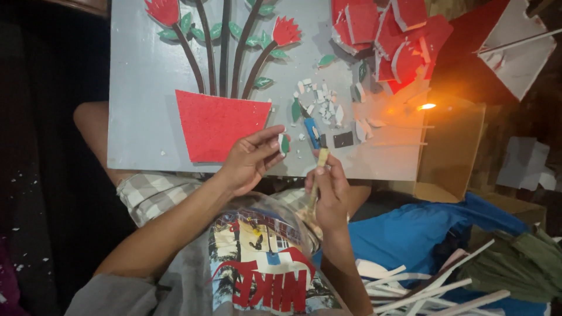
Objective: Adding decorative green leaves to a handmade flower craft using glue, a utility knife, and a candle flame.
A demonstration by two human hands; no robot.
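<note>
A grey board [146,76] rests on my lap, bearing a red foam pot shape [216,123], dark stems and red flowers with green leaves. My left hand [249,159] pinches a small green-and-white leaf piece [284,143] at the board's near edge. In my right hand [331,190] is a thin wooden stick [319,175], its tip pointing up toward the leaf piece. A blue cutter [312,132] lies on the board just above both hands, amid several white foam scraps [319,96].
A pile of red foam offcuts [398,41] lies at the board's top right. A small flame [426,106] burns at the right edge beside a cardboard box [451,146]. Blue cloth [421,228] and white strips [410,287] lie at lower right.
</note>
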